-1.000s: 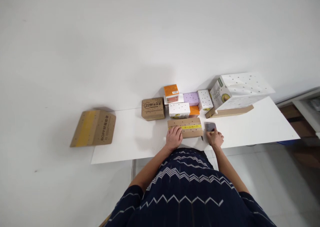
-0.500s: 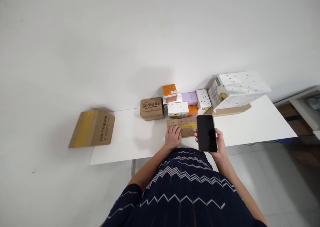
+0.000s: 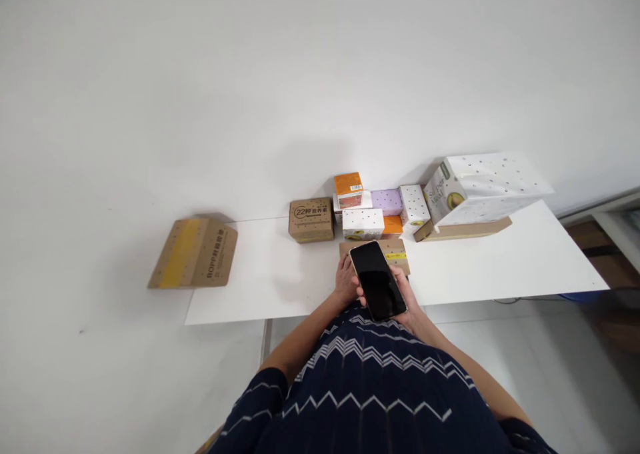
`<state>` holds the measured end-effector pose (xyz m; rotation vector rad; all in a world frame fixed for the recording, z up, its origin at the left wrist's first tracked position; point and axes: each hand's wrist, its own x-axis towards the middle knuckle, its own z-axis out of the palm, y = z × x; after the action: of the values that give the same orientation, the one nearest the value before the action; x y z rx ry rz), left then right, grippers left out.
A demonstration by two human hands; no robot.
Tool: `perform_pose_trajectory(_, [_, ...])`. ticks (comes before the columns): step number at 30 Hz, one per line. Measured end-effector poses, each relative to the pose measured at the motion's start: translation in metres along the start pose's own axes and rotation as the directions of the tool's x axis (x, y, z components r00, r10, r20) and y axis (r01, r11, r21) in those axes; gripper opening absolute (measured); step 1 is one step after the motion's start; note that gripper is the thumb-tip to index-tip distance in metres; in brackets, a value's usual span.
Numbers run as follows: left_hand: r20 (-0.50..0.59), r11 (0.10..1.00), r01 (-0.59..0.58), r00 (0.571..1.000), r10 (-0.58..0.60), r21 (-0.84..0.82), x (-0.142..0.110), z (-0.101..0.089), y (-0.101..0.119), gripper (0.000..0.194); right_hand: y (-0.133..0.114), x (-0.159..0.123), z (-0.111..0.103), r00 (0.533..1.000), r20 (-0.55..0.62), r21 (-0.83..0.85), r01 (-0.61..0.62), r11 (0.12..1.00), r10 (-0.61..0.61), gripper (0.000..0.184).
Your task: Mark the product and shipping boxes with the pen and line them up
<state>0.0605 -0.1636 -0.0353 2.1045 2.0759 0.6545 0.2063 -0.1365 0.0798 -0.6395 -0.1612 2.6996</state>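
My right hand (image 3: 409, 299) is wrapped round a smartphone (image 3: 379, 282), whose dark screen faces up and whose top leans to the left. The phone is held above a flat cardboard box (image 3: 399, 247) with a strip of yellow tape along it. My left hand (image 3: 344, 281) rests on the left part of that box, its visible fingers stretched out flat. The phone covers part of the left hand and the middle of the box.
Behind the box stand white boxes (image 3: 363, 223), a purple one (image 3: 387, 201) and orange ones (image 3: 349, 184). Cardboard cartons (image 3: 311, 221) (image 3: 195, 253) stand further left on the white table (image 3: 280, 281). A large white carton (image 3: 493, 184) is at the right, against the wall.
My right hand has moved left with the phone, which has turned to lean left and now partly covers my left hand. The view has shifted slightly.
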Motion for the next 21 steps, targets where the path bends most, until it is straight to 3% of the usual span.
perform_pose_trajectory(7, [0.055, 0.998, -0.034, 0.998, 0.032, 0.043, -0.002, 0.0033, -0.0036, 0.046, 0.0013, 0.0007, -0.0028, 1.0, -0.015, 0.021, 0.027, 0.999, -0.027, 0.052])
perform_pose_trajectory(21, [0.078, 0.998, 0.0, 0.997, 0.004, -0.055, -0.0021, 0.0003, -0.0019, 0.05, 0.0009, 0.0014, 0.0006, 0.998, -0.016, 0.001, 0.055, 0.998, -0.055, 0.05])
